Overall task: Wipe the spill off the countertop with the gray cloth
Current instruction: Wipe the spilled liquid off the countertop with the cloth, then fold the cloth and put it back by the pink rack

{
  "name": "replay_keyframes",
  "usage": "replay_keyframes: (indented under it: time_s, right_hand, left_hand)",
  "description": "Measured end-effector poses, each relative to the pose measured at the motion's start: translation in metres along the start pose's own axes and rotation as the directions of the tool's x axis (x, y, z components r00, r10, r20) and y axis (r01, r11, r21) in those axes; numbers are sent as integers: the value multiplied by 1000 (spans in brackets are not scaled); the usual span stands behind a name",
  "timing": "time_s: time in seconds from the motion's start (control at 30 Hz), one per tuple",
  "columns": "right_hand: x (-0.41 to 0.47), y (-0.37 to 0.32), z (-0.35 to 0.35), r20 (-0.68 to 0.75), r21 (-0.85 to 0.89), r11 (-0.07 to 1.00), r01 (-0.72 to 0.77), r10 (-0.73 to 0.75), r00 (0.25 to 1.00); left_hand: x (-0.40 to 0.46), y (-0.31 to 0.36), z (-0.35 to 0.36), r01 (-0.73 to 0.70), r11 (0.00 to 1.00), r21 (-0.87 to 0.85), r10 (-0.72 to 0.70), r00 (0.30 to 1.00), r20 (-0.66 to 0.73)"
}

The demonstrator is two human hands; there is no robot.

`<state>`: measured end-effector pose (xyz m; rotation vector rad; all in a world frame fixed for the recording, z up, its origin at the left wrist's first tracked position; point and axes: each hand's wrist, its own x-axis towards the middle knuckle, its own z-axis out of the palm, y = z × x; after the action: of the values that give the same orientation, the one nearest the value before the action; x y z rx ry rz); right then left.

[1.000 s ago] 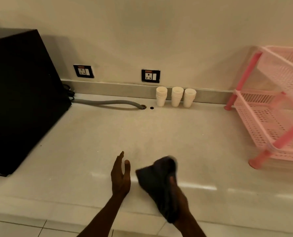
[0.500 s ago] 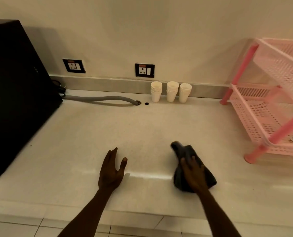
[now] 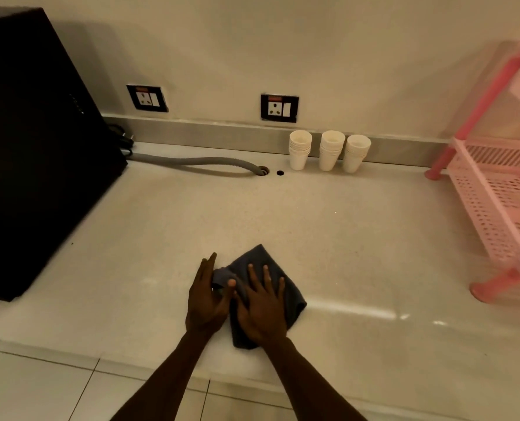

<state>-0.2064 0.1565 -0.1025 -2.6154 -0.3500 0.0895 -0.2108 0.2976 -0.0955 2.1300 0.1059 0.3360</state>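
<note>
A: Pale countertop (image 3: 359, 238), near edge: gray cloth (image 3: 260, 258) lies flat under your right hand (image 3: 263, 311), fingers spread, pressing.
B: Left hand (image 3: 205, 302)?
A: Beside it, fingers straight, thumb touching the cloth's edge; gripping nothing.
B: Progress?
A: Wiping looks underway. No spill visible to me, so what's left, can't tell. Paper cups (image 3: 329, 150), pink rack (image 3: 495, 192) well apart.

Dim warm light; glare streak on countertop (image 3: 359, 312); edges bowed, slightly soft.

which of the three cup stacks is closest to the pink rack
The rightmost stack: it stands nearest the pink rack, while the middle stack and left stack sit further along the wall toward the gray hose.
</note>
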Motion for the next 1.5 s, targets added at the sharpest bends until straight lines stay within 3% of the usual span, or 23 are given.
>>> replay_keyframes:
  time_s: [0.07,0.13,0.17,0.2,0.27,0.3,0.4,0.47,0.57,0.63,0.73,0.93,1.1,1.17,1.3,1.43,1.5]
  right_hand:
    - [4,-11,3,-19,144,989,-26,29,999]
    - [7,-21,0,49,462,874,-153,148,988]
    - [8,-25,-9,151,673,685,-280,242,958]
    - [6,-29,-18,288,829,397,-393,300,909]
    - [-5,-34,-34,478,878,-166,-449,242,845]
    - [-11,-34,-43,507,840,-329,-431,197,839]
    - [-38,-23,-63,474,722,-613,-321,99,875]
    - [-51,-12,-75,442,639,-710,-297,22,897]
    - [-63,4,-95,376,623,-726,-290,-48,925]
    - [-66,9,-107,324,648,-707,-282,-79,943]
    - [-67,15,-123,281,728,-645,-234,-31,959]
    - [-73,29,-140,323,875,-429,-224,173,930]
    - [-85,44,-142,255,966,-18,-259,266,930]
    - [-89,56,-141,205,966,73,-247,363,909]
    - [-94,77,-153,149,978,59,-201,480,864]
    - [-93,97,-175,132,990,-33,-134,518,845]
    - [-92,100,-184,150,989,-94,-118,507,849]
  left_hand:
    - [2,2,-8,18,997,-75,-21,999,-39]
    - [6,1,-17,97,984,-146,-109,991,-79]
    - [8,1,-20,154,975,-161,-167,983,-73]
    - [9,1,-23,204,965,-168,-217,974,-66]
    - [7,8,-24,237,955,-176,-253,965,-75]
    - [5,15,-22,224,956,-191,-243,966,-86]
    - [-5,41,-17,171,954,-247,-197,977,-84]
    - [-12,60,-15,232,908,-349,-237,971,29]
    - [-20,88,-10,448,681,-579,-346,894,285]
    - [-21,96,-8,555,555,-620,-385,832,400]
    - [-23,100,-9,645,494,-583,-369,763,531]
    - [-23,104,-4,610,638,-470,-381,781,495]
    - [-31,120,22,536,769,-347,-366,815,449]
    - [-34,134,34,485,838,-250,-357,834,421]
    - [-31,163,59,362,925,-116,-294,874,386]
    - [-26,192,85,199,979,-50,-176,938,297]
    - [-20,212,93,248,960,-130,-177,897,405]
